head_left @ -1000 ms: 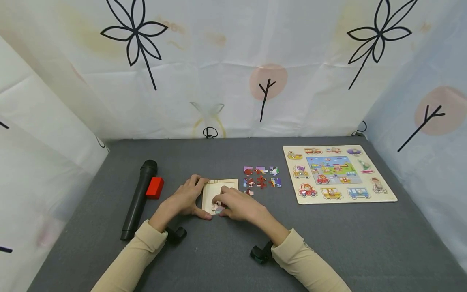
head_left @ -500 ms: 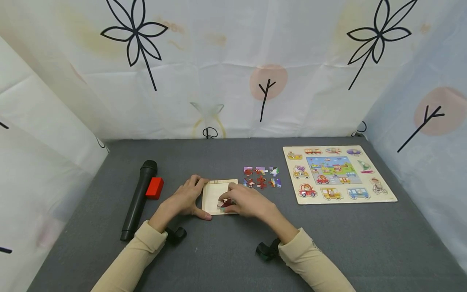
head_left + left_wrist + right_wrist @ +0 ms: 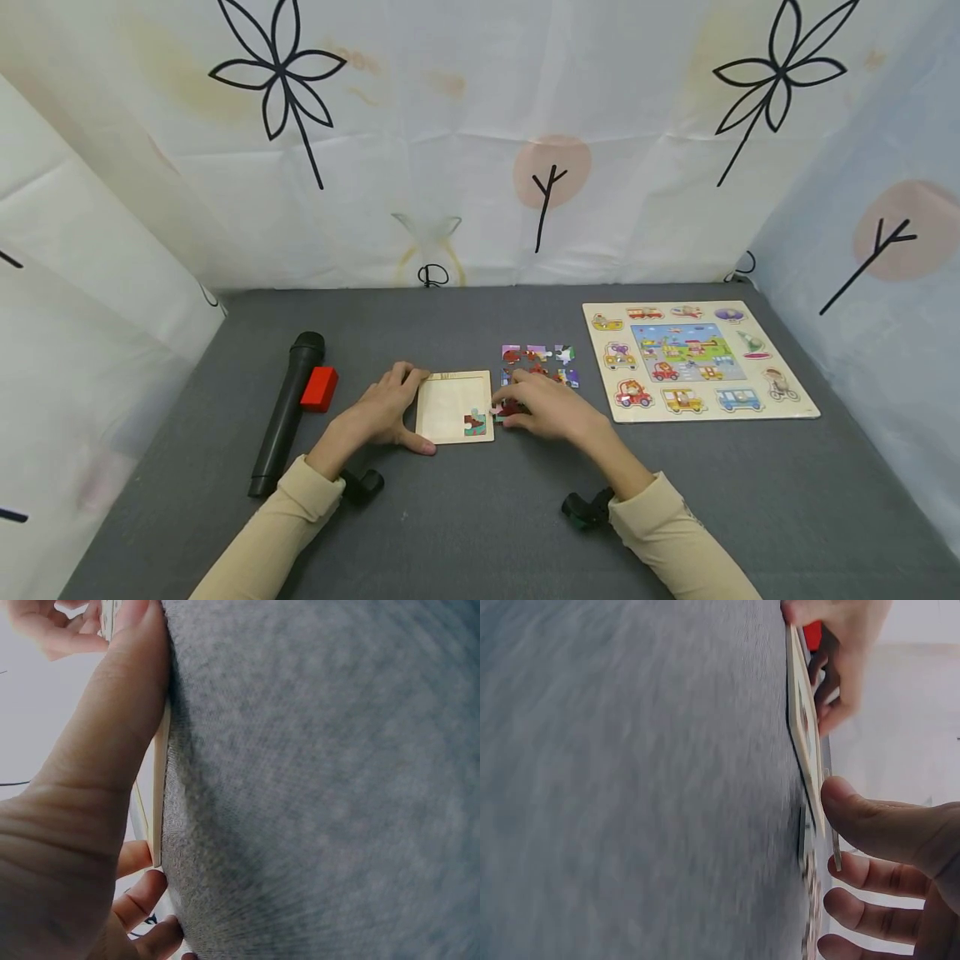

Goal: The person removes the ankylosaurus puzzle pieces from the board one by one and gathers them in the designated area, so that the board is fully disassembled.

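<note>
A square wooden puzzle tray (image 3: 442,404) lies mid-table. My left hand (image 3: 385,407) grips its left side, thumb at the near corner and fingertips at the far corner. One jigsaw piece (image 3: 474,422), teal and brown-red, lies in the tray's near right corner. Just past the tray's right edge, my right hand (image 3: 551,406) pinches another jigsaw piece (image 3: 510,408), dark red and partly covered by the fingers. In the right wrist view this thin piece (image 3: 835,844) shows edge-on between thumb and index finger. Several loose jigsaw pieces (image 3: 564,353) lie behind the right hand, some hidden by it.
A pale wooden board (image 3: 611,392) with vehicle pictures lies at the back right. To the left, a black microphone (image 3: 281,425) lies with a red block (image 3: 318,389) against it. Patterned white cloth (image 3: 480,100) hangs behind the grey table (image 3: 450,533).
My right hand has moved right, from over the tray to the loose pieces. The teal and brown-red piece now lies uncovered in the near right corner. My left hand has stayed put.
</note>
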The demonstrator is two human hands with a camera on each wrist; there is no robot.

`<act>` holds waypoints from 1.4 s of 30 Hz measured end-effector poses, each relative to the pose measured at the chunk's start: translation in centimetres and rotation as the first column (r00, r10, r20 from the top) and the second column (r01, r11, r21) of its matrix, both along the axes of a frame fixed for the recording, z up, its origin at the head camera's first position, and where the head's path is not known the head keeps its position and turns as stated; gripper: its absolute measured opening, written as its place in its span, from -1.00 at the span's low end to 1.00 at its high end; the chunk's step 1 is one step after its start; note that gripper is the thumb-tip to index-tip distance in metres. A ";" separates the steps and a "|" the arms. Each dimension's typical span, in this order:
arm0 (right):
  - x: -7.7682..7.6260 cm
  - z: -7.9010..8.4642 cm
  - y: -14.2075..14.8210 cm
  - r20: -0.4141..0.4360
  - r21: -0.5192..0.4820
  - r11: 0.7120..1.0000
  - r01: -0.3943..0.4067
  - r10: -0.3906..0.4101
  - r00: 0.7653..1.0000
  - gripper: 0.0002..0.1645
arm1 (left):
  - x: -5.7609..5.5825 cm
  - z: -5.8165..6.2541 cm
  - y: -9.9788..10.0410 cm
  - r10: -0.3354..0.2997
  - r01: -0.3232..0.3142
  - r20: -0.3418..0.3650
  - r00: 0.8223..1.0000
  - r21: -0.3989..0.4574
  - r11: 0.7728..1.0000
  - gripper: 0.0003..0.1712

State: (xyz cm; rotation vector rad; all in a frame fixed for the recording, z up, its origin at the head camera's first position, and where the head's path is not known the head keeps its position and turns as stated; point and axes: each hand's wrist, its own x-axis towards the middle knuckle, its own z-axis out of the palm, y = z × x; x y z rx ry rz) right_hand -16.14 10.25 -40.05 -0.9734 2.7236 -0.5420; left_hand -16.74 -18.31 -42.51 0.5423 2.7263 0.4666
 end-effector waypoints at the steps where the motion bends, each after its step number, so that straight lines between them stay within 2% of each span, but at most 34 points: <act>1: 0.0 0.0 0.3 -0.006 0.007 1.000 0.001 -0.001 1.000 -0.63 | 0.0 0.0 0.0 0.001 -0.001 0.001 1.000 0.000 1.000 0.35; 11: 0.0 -0.1 2.8 0.033 0.046 0.996 0.081 -0.083 0.996 -0.61 | 0.0 -0.1 0.0 -0.001 0.001 -0.004 1.000 -0.004 1.000 0.36; 20: -0.2 -0.3 3.9 0.005 0.045 0.995 0.084 -0.084 0.996 -0.61 | 0.0 0.0 0.0 0.006 -0.006 -0.001 1.000 -0.012 1.000 0.37; 42: -0.5 -0.5 3.9 0.003 0.034 0.995 0.098 -0.099 0.995 -0.61 | 0.0 -0.2 -0.1 0.004 -0.004 -0.007 1.000 -0.013 1.000 0.37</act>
